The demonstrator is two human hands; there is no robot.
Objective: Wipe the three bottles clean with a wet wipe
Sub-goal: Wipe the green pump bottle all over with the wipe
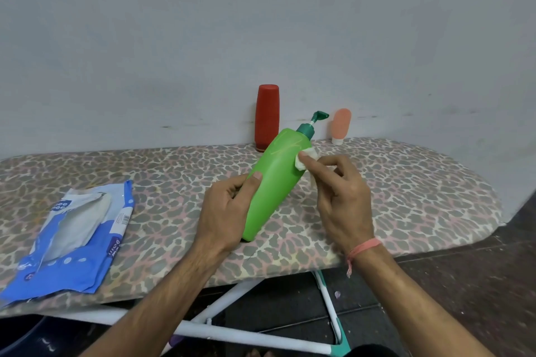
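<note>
**A:** which bottle are you on?

**B:** the green pump bottle [274, 180]. My left hand [229, 211] grips its base, tilted over the ironing board [406, 182], and my right hand [342, 182] pinches the wet wipe [304, 158] against its shoulder. Next I'd probably rotate it.

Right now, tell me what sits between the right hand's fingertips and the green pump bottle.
In the head view, a folded white wet wipe lies there, pressed by the right hand against the green pump bottle near its shoulder.
</note>
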